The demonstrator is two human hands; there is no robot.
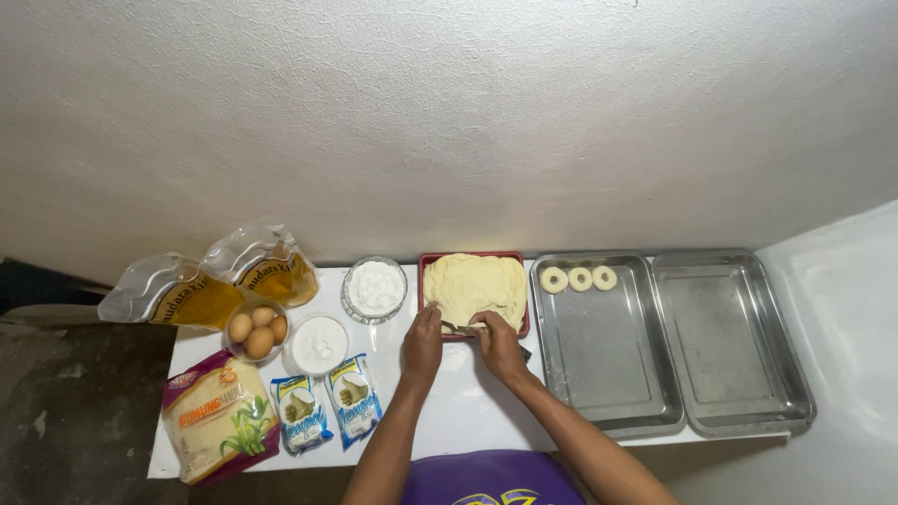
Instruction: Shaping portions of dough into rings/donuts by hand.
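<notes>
Fingers (432, 315) of my left hand (423, 344) curl down narrow onto the near edge of the yellow dough sheet (475, 285), pressing on it. My right hand (499, 348) sits just beside, at three o'clock from the left, its fingers pinched around a small tool (460, 328) that lies on the dough's near edge; what kind of tool it is I cannot tell. Both hands rest at six o'clock of the red tray (423, 281), which holds the dough and stands on the white table (468, 411) against the wall.

At three o'clock of the red tray I see a steel tray (599, 374) with three dough rings (579, 279) in a row along its far end, and beyond it, further toward three o'clock, a second steel tray (730, 374). At nine o'clock of the red tray stands a glass bowl of white powder (374, 288); near it, toward eight o'clock, a white tub (316, 344) and a bowl of brown eggs (256, 329). Two oil pouches (210, 281) lie at the table's far left, and a breadcrumb bag (220, 416) and two small blue packets (327, 404) lie along the near edge.
</notes>
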